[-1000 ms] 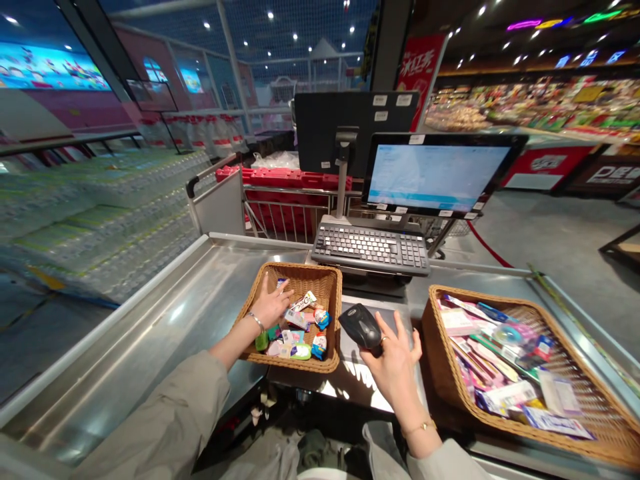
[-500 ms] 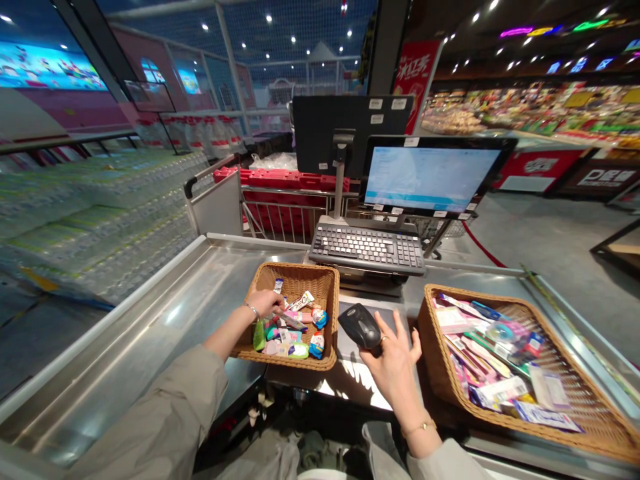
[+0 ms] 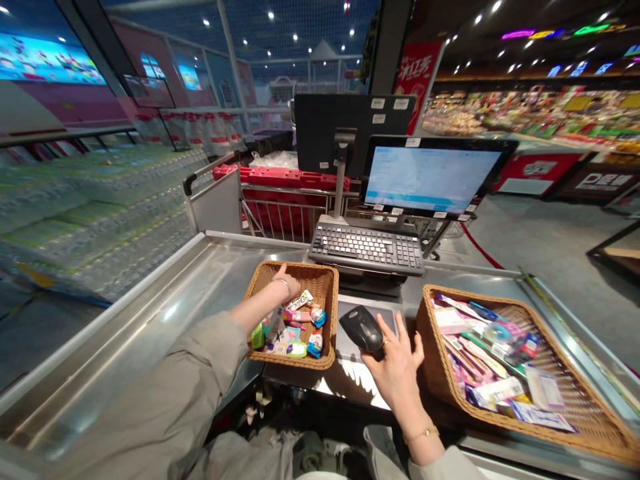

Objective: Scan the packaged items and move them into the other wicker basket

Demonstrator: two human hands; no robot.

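Note:
My left hand reaches into the far left part of a small wicker basket; the back of the hand hides most of its fingers and whatever they touch. Around and below it lie a white Dove chocolate bar, two blue-and-white character-shaped sweets, a green item and several small packets. My right hand grips a black handheld barcode scanner with thumb and forefinger, the other fingers spread. The scanner is just right of the small basket.
A larger wicker basket full of toothbrush-like packs and boxes stands at the right. Behind are a keyboard, a lit monitor and a second monitor's back. The metal counter has raised edges; a trolley stands beyond.
My left hand has moved away from me, from the middle of the small basket to its far left side, covering a small blue packet seen there before. The right hand and scanner are nearly still.

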